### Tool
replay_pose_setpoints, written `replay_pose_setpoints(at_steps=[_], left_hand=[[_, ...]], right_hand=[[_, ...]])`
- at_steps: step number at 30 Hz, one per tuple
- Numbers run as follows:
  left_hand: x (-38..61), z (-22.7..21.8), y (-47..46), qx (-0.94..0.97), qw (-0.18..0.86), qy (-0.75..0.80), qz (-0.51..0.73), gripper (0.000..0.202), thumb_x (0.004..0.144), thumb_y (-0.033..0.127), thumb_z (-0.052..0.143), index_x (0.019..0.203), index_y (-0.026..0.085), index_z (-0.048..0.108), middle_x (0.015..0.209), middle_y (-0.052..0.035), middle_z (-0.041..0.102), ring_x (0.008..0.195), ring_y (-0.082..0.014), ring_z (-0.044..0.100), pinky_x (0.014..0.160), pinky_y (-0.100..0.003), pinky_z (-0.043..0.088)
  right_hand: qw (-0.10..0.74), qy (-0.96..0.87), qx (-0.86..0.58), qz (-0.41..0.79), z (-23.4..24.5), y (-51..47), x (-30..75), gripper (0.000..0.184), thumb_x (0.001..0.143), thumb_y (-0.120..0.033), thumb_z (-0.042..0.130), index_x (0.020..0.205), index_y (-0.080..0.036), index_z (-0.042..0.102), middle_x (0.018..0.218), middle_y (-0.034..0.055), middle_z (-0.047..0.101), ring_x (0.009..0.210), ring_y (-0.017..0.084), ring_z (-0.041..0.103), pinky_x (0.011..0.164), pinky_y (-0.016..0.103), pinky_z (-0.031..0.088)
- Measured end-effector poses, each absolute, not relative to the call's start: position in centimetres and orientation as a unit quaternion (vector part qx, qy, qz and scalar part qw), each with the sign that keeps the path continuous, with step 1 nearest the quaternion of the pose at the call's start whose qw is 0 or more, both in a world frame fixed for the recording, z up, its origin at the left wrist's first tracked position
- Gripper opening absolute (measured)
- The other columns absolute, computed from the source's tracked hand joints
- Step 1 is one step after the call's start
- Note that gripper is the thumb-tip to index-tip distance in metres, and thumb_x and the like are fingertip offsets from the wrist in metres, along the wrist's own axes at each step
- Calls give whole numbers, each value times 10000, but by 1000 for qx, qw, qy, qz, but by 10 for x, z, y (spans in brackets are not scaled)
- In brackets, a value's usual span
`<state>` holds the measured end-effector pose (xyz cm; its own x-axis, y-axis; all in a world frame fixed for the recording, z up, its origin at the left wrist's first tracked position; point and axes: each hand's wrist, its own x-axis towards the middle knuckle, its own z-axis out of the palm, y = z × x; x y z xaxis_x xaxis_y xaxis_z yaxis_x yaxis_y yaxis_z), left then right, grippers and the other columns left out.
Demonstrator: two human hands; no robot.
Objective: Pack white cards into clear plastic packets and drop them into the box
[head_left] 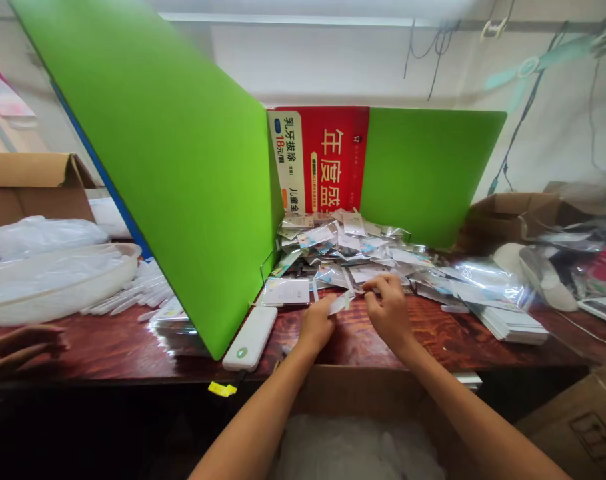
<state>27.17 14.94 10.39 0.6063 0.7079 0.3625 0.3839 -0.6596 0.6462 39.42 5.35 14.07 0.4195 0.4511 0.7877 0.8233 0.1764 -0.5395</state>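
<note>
1. A pale basin (83,297) at the left holds a heap of whitish, plastic-looking pieces; similar long white pieces (150,287) lie loose beside it.
2. Below the table's near edge I see an open cardboard box (363,393) with a blurred white mass (357,450) inside.
3. The left hand (317,325) has thumb and forefinger closed together, pinching a small white piece (339,303) above the wood, just in front of the packet pile (350,243).
4. That piece is slim, pale and slightly tilted, its far end pointing toward the right hand (390,310).
5. The right hand's fingers are bent, their tips at the pile's near edge; I cannot tell whether they grip anything.
6. The packets are clear and shiny, with printed cards showing through, heaped against upright boards, one of them a red panel (333,160).
7. Bare table (347,340) lies between the hands; a tall green board (183,167) and a white device (251,338) bound the left.
8. Another person's hand (23,350) is beyond that board.
</note>
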Motion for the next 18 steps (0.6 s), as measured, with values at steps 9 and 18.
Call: replay_pose_setpoints(at_steps=[9, 18], left_hand=[[275, 90, 157, 864, 250, 343, 270, 430, 785, 56, 483, 1154, 219, 634, 1152, -65, 679, 1097, -208, 591, 950, -312, 429], [270, 87, 156, 867, 251, 332, 274, 322, 810, 155, 514, 1078, 243, 669, 1126, -30, 689, 1053, -201, 601, 931, -287, 443]], right_hand=[[508, -599, -606, -120, 124, 58, 397, 160, 767, -114, 469, 764, -204, 602, 786, 46, 599, 764, 198, 570, 683, 316, 453], [441, -735, -499, -124, 133, 53, 364, 198, 794, -52, 441, 819, -198, 572, 801, 44, 588, 760, 179, 576, 681, 284, 452]])
